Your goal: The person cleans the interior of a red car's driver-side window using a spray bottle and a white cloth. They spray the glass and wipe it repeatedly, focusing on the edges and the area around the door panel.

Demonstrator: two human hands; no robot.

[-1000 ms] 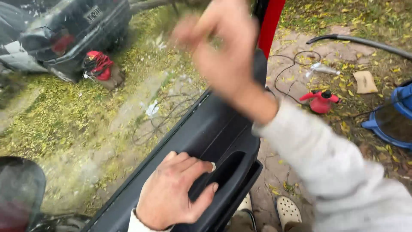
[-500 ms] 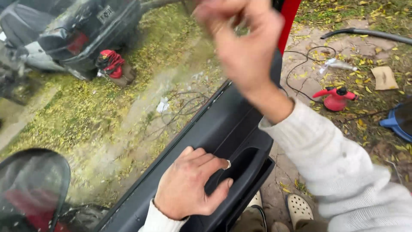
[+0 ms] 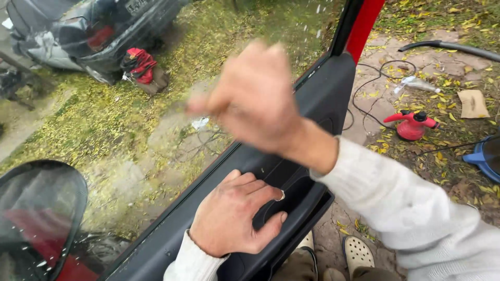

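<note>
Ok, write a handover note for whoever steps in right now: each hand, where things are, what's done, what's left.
Left hand: flat on the dark inner door panel, fingers curled into the pull handle recess, bracing the open door.
Right hand: raised against the inside of the window glass, blurred; whether it holds anything cannot be told.
Around: side mirror at lower left; red handheld tool and its cable on the leafy ground outside.
Done: cannot tell from the glass. Left: the glass shows specks near the top.

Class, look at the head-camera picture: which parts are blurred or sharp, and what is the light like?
Head view: the right hand is smeared by motion blur; the left hand on the dark door panel is sharp; the light is soft and even, with no hard shadows; the window glass shows specks and faint haze.
</note>
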